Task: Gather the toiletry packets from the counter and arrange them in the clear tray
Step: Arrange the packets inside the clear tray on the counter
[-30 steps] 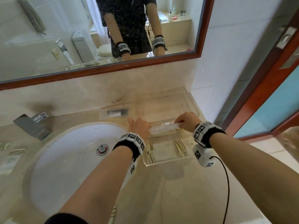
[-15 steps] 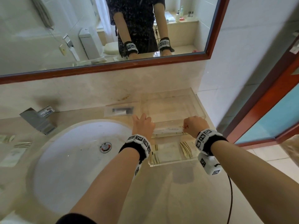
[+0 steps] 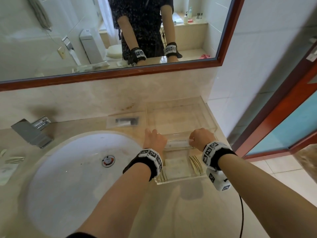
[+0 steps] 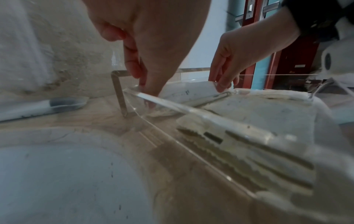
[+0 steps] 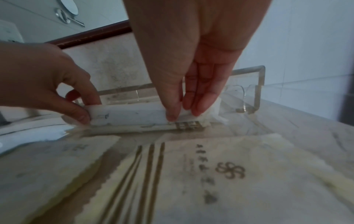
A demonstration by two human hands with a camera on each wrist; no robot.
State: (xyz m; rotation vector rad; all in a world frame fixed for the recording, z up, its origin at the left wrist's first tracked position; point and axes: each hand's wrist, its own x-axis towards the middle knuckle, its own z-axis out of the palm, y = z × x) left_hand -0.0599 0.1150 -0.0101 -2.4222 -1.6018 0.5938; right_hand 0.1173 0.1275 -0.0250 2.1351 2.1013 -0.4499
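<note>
A long white packet (image 3: 177, 144) lies crosswise at the far end of the small clear tray (image 3: 180, 179). My left hand (image 3: 155, 140) pinches its left end and my right hand (image 3: 200, 139) pinches its right end. In the right wrist view, the right hand (image 5: 184, 113) pinches the packet (image 5: 126, 115) between thumb and fingers, and the left hand (image 5: 87, 111) pinches the other end. Flat packets with gold stripes (image 5: 191, 174) lie on the tray floor nearer me. The left wrist view shows the tray's rim (image 4: 191, 111) in front of the packet (image 4: 191, 91).
A larger clear stand (image 3: 180, 115) sits behind the tray against the wall. A clear packet with a dark item (image 3: 125, 121) lies on the counter behind the sink (image 3: 77, 177). More packets (image 3: 10, 162) lie left of the sink, below the faucet (image 3: 32, 133). A door frame stands at right.
Both hands have lowered the white packet from just above the tray down into its far end. The head view has shifted slightly.
</note>
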